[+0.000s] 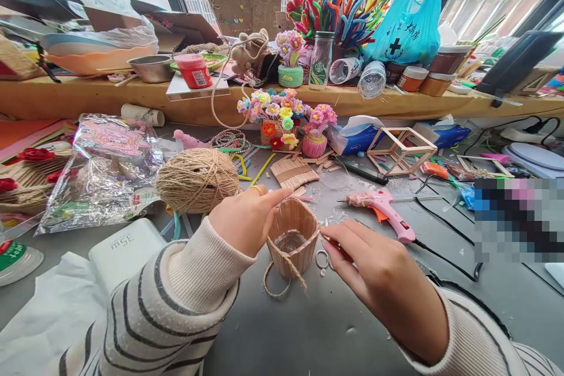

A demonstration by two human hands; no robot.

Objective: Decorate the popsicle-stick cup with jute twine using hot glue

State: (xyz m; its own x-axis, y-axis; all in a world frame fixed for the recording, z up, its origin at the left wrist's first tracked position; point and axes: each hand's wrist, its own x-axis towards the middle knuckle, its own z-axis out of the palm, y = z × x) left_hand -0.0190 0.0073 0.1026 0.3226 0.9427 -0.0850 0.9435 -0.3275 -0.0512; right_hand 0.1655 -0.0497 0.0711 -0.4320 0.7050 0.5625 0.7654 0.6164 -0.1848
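A wooden-slat cup [302,254] stands on the worktop [328,335], well apart from its back edge. My left hand [240,220], grip hidden, touches the rim; my right hand [374,258] pinches twine [296,271] there, seemingly wrapping it. The next move likely calls for steady tension.

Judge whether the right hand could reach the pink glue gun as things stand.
Probably yes: the glue gun lies just beyond the right hand, with nothing visible between them, though the hand would first have to leave the twine at the rim of the wooden cup.
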